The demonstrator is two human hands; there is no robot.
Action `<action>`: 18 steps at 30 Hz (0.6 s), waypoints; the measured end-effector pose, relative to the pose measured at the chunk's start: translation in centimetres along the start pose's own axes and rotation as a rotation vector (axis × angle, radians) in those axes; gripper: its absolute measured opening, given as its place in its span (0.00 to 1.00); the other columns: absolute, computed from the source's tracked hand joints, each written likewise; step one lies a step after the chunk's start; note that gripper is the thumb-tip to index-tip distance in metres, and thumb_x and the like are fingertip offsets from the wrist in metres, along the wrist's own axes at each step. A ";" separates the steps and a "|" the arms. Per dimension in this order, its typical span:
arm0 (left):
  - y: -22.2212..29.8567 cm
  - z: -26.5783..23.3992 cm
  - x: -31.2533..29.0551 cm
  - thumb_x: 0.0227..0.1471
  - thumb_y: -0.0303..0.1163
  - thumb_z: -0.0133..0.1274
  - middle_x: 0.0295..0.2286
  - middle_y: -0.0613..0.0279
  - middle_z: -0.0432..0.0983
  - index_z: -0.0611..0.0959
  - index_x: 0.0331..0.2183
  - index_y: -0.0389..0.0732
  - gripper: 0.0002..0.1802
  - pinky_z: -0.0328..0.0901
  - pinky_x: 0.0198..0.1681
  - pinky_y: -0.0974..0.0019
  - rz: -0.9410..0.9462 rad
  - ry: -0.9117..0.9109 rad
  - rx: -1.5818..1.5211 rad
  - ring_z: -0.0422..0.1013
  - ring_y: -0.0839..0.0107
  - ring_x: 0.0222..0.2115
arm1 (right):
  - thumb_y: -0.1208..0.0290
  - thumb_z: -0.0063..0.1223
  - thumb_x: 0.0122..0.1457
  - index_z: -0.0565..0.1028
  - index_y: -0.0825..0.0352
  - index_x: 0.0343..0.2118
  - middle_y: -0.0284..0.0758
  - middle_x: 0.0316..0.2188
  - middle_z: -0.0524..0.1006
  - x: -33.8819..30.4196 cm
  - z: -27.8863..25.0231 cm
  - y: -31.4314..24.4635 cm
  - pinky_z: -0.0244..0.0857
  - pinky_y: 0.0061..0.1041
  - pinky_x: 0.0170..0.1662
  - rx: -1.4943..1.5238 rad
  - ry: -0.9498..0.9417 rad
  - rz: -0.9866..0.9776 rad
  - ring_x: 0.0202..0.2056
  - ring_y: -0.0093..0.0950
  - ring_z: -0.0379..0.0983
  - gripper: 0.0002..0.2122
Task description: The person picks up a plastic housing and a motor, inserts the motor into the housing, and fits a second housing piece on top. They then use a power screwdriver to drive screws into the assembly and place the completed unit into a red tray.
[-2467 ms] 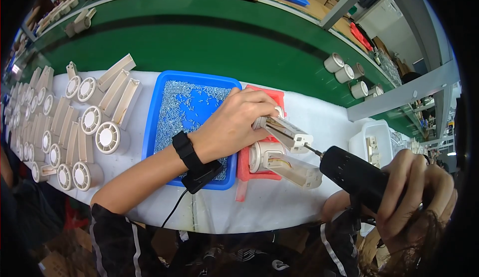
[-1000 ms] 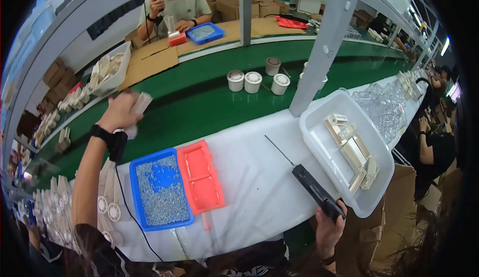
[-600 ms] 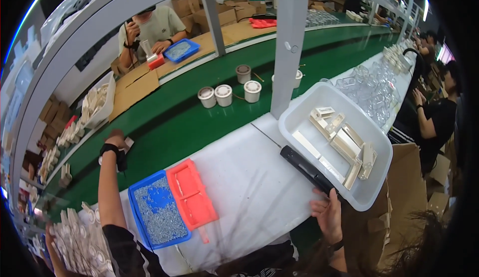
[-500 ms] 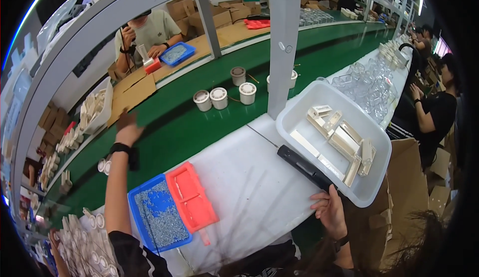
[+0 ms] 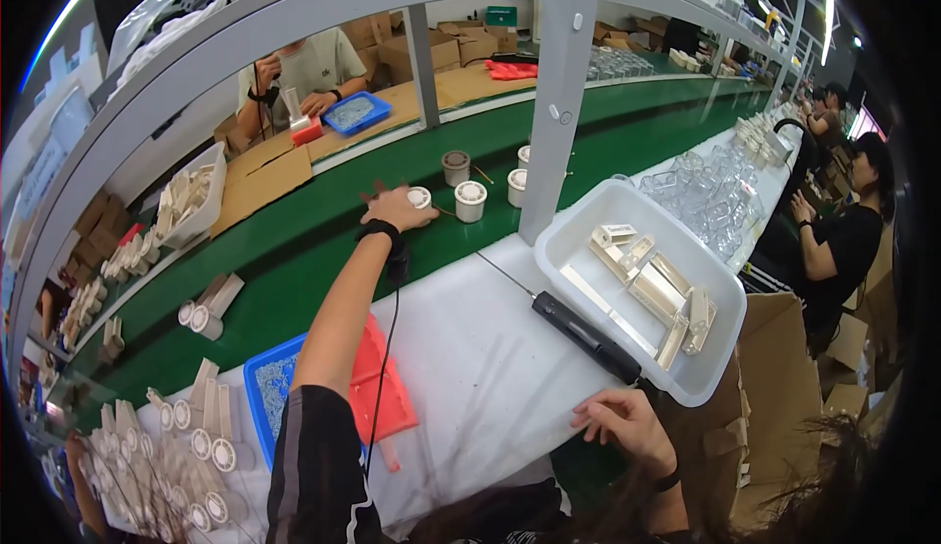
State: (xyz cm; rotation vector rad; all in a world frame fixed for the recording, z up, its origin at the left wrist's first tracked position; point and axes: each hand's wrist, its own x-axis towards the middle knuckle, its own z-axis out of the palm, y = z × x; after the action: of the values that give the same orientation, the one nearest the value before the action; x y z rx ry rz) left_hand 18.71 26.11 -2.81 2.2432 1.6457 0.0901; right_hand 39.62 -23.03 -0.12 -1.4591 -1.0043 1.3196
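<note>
Now the left hand (image 5: 397, 209) is down at a white round housing (image 5: 419, 197) on the green conveyor belt (image 5: 314, 279) — its fingers spread about the rim, though I cannot tell whether they grip. Half a second ago it hovered farther left, by the two long-handled units (image 5: 211, 311); those lie on the belt, out of anyone's grasp, so the work seems to have passed from them to this housing. More round housings (image 5: 470, 202) stand just beside it, partly behind a grey post (image 5: 551, 113).

On the table (image 5: 480, 348), the left forearm covers much of the blue screw tray (image 5: 257, 387) and part of the red fixture (image 5: 392, 402), and a black cable (image 5: 383, 377) hangs across the latter. The right hand (image 5: 624, 426) holds nothing, fingers loosely parted, near the black electric screwdriver (image 5: 588, 336) — that lies against the white bin (image 5: 723, 353) of cream channel pieces (image 5: 659, 289). Across the belt, a co-worker (image 5: 314, 74) handles similar parts.
</note>
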 end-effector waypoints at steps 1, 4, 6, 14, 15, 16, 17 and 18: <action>0.3 0.4 0.0 0.36 0.68 0.67 0.62 0.40 0.66 0.79 0.58 0.51 0.51 0.61 0.63 0.39 0.003 0.000 -0.009 0.58 0.32 0.63 | 0.65 0.53 0.70 0.81 0.75 0.41 0.42 0.33 0.85 0.4 0.0 -1.4 0.69 0.18 0.27 -0.008 0.004 0.002 0.26 0.22 0.79 0.15; -1.7 -0.2 -1.9 0.34 0.62 0.67 0.59 0.40 0.67 0.84 0.52 0.48 0.44 0.68 0.56 0.40 0.066 0.090 0.043 0.61 0.33 0.60 | 0.66 0.59 0.66 0.81 0.68 0.45 0.38 0.35 0.85 4.4 1.9 -6.5 0.73 0.23 0.31 -0.472 -0.141 -0.332 0.29 0.24 0.80 0.12; -2.3 -0.7 -5.1 0.34 0.63 0.68 0.54 0.41 0.70 0.85 0.48 0.46 0.42 0.67 0.56 0.41 0.173 0.161 0.067 0.64 0.37 0.55 | 0.64 0.62 0.64 0.81 0.68 0.46 0.39 0.35 0.83 8.1 3.8 -9.9 0.74 0.26 0.35 -0.640 -0.106 -0.452 0.32 0.27 0.80 0.14; 3.2 -2.0 -21.3 0.35 0.55 0.71 0.47 0.44 0.70 0.86 0.45 0.42 0.38 0.72 0.48 0.44 0.560 0.012 0.020 0.65 0.42 0.48 | 0.57 0.64 0.56 0.73 0.61 0.55 0.47 0.58 0.71 35.6 9.1 -12.0 0.69 0.54 0.50 -0.978 0.372 -0.608 0.51 0.55 0.74 0.25; 2.6 -1.4 -22.5 0.35 0.55 0.71 0.47 0.44 0.70 0.86 0.45 0.42 0.38 0.72 0.48 0.44 0.538 0.014 0.026 0.65 0.42 0.48 | 0.53 0.65 0.55 0.71 0.58 0.58 0.44 0.60 0.69 36.9 10.9 -11.7 0.69 0.58 0.48 -1.142 0.414 -0.429 0.52 0.54 0.74 0.29; 2.2 -0.9 -23.6 0.35 0.56 0.71 0.47 0.44 0.69 0.85 0.45 0.42 0.38 0.72 0.48 0.44 0.556 0.015 -0.004 0.65 0.41 0.49 | 0.49 0.65 0.54 0.70 0.55 0.60 0.42 0.63 0.67 38.3 12.2 -11.6 0.68 0.61 0.47 -1.303 0.461 -0.245 0.54 0.53 0.73 0.32; 2.1 -0.4 -24.3 0.35 0.56 0.71 0.47 0.45 0.69 0.85 0.45 0.42 0.38 0.72 0.48 0.44 0.589 0.014 -0.039 0.64 0.41 0.50 | 0.49 0.65 0.54 0.70 0.55 0.60 0.42 0.63 0.67 40.1 12.2 -11.0 0.68 0.61 0.47 -1.304 0.464 -0.249 0.54 0.53 0.73 0.32; 2.2 -0.2 -24.8 0.35 0.56 0.71 0.47 0.45 0.69 0.85 0.45 0.42 0.38 0.72 0.48 0.44 0.595 0.016 -0.042 0.64 0.41 0.50 | 0.46 0.65 0.53 0.69 0.54 0.61 0.41 0.61 0.68 41.7 11.7 -10.4 0.68 0.63 0.45 -1.386 0.472 -0.166 0.54 0.50 0.74 0.34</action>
State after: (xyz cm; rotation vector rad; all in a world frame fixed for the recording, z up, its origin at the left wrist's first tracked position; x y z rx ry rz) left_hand 12.75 2.45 1.97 2.6228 0.9207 0.2866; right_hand 32.20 20.86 -1.45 -2.3978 -1.7437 -0.0671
